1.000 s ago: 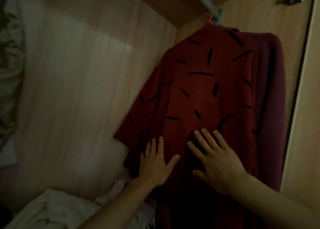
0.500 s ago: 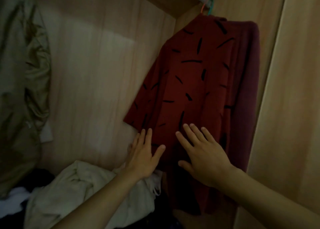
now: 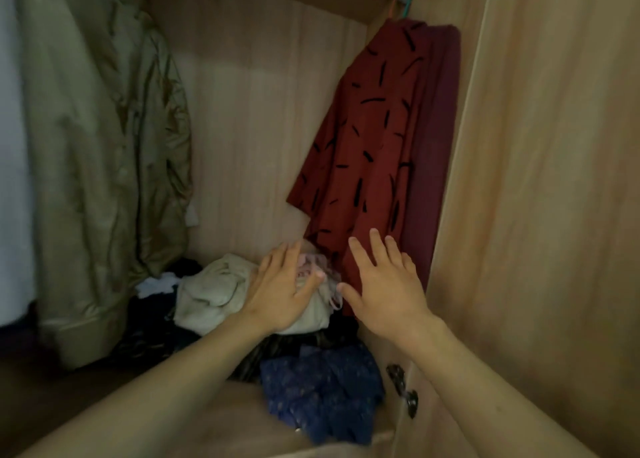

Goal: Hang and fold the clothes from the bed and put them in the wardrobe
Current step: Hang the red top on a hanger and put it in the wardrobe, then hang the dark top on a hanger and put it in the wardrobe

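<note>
Right hand (image 3: 388, 284) flat against hanging red black-dashed shirt (image 3: 374, 139).

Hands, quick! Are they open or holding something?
Left hand: open, holding nothing, over the cream garment.
Right hand: open, holding nothing, in front of the red shirt.

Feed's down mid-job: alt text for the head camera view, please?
Inside a wardrobe, a red shirt with black dashes hangs at the right. The open right hand is at its lower edge, and the open left hand is over a cream garment on a loose pile. An olive jacket hangs at left.
</note>
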### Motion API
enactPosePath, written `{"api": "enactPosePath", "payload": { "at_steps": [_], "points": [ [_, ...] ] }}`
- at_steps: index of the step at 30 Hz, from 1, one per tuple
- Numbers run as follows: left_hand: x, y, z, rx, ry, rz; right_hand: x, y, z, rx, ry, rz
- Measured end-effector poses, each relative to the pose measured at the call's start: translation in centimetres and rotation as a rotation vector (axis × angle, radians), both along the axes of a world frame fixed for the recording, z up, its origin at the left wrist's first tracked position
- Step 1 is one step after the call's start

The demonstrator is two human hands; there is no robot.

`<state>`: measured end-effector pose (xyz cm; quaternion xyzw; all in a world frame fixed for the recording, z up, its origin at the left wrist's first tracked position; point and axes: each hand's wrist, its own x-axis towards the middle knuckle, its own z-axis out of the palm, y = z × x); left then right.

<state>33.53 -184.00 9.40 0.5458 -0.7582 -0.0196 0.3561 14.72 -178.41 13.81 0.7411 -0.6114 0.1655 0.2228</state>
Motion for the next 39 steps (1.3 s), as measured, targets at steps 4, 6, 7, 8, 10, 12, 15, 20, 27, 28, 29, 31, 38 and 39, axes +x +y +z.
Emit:
{"api": "enactPosePath", "payload": {
  "at_steps": [4, 6, 7, 8, 10, 12, 15, 20, 27, 28, 29, 31, 38, 39],
  "points": [
    [1.5, 4.9, 0.0, 0.002, -0.017, -0.005, 0.1, 3.7, -1.3, 0.021, -0.011, 0.003],
    [2.7, 7.3, 0.3, -0.007, -0.046, -0.010, 0.6, 5.6, -1.6, 0.019, -0.012, 0.002],
    [3.2, 8.4, 0.5, -0.013, -0.054, -0.015, 0.8, 6.6, -1.7, 0.018, -0.004, -0.005],
    [3.7, 9.2, 0.6, -0.022, -0.059, -0.021, 1.0, 7.4, -1.8, 0.019, 0.002, -0.015],
    [4.4, 11.0, 0.8, -0.038, -0.067, -0.034, 1.7, 9.3, -1.7, 0.022, 0.005, -0.036],
    [5.0, 12.8, 1.1, -0.043, -0.072, -0.055, 2.6, 11.2, -1.4, 0.022, -0.004, -0.057],
    [6.1, 15.6, 0.3, -0.073, -0.081, -0.103, 4.3, 14.5, -1.4, 0.031, -0.044, -0.097],
    [7.9, 18.6, -3.7, -0.003, -0.005, -0.194, 6.2, 20.2, -4.3, 0.118, -0.098, -0.241],
    [5.6, 24.1, -7.4, 0.134, 0.029, -0.352, 4.1, 30.2, -6.8, 0.178, -0.029, -0.374],
    [5.0, 25.0, -7.4, 0.129, 0.031, -0.371, 3.5, 31.6, -6.8, 0.178, -0.025, -0.395],
    [4.5, 26.0, -7.3, 0.117, 0.033, -0.387, 2.9, 32.9, -6.6, 0.179, -0.027, -0.414],
    [3.3, 28.2, -6.9, 0.093, 0.028, -0.412, 1.8, 35.4, -6.2, 0.166, -0.041, -0.441],
    [-4.4, 37.0, -5.9, 0.044, -0.047, -0.523, -3.1, 45.6, -6.0, 0.122, -0.058, -0.540],
    [-5.6, 38.5, -5.9, 0.031, -0.054, -0.546, -4.2, 47.3, -6.2, 0.123, -0.057, -0.558]
  ]
}}
